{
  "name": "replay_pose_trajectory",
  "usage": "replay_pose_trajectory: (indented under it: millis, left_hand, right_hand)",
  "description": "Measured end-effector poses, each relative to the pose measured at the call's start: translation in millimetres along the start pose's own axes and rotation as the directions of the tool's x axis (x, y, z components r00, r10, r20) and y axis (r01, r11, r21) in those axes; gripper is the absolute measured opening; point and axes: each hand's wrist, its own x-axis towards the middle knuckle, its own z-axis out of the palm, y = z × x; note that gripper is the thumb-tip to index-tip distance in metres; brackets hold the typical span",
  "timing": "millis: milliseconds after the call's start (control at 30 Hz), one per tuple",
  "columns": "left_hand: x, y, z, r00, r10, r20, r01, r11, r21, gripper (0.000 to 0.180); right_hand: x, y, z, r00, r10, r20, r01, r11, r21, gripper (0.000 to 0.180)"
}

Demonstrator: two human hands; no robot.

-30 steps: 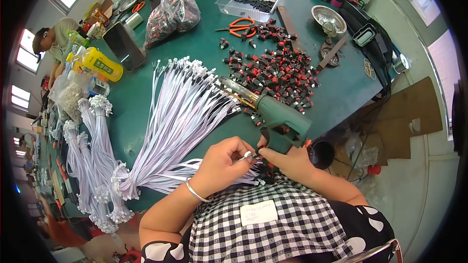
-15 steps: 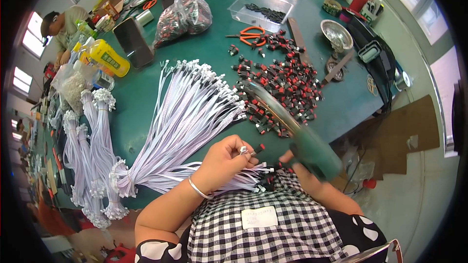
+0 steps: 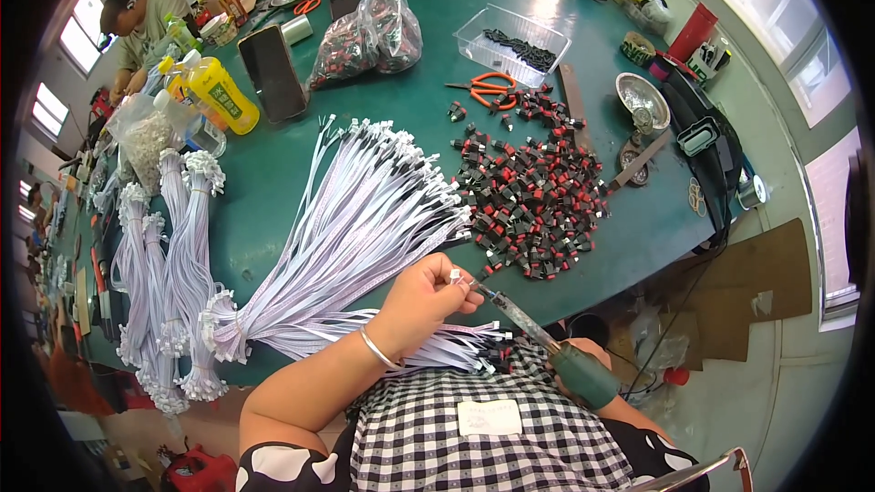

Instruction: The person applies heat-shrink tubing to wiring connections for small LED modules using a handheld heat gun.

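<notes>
Through the head camera I watch the left hand [image 3: 425, 299] pinch a white connector [image 3: 455, 275], the right hand [image 3: 590, 351] grip a green-handled soldering tool [image 3: 581, 374], and red-and-black switches [image 3: 533, 191] heaped on the tabletop [image 3: 260, 210]

Bright; daylight enters through white, overexposed rectangular windows [image 3: 81, 30] on both sides; glare spots the smooth green tabletop [image 3: 430, 102]; edges curve toward a black rim

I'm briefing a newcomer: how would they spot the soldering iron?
By the green table, find the checked apron. Beside it, the right hand holds the iron, tip toward the left hand. Unlike the thin white cables nearby, it has a thick green handle and narrow barrel.
</notes>
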Motion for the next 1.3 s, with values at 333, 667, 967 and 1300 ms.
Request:
replay_pose_trajectory:
  millis: [333, 667, 967, 1300]
  left_hand:
    - [0, 0, 2, 1.0, 0.017, 0.006, -0.017, 1.0, 0.008, 0.005]
    - [6, -4, 0, 1.0, 0.003, -0.008, -0.003, 0.999, 0.039, 0.006]
    - [-9, 2, 5, 0.999, 0.03, 0.042, -0.033, 0.998, 0.059, 0.007]
    - [-25, 6, 6, 0.996, 0.082, 0.021, -0.084, 0.99, 0.115, 0.007]
  right_hand:
    - [-17, 17, 14, 0.997, 0.066, -0.033, -0.068, 0.997, -0.041, 0.047]
    - [-7, 11, 12, 1.0, 0.0, 0.019, 0.002, 0.992, -0.123, 0.044]
    - [59, -32, 5, 0.865, 0.488, -0.117, -0.276, 0.658, 0.701, 0.038]
    - [131, -63, 29, 0.787, 0.617, -0.004, -0.478, 0.614, 0.628, 0.022]
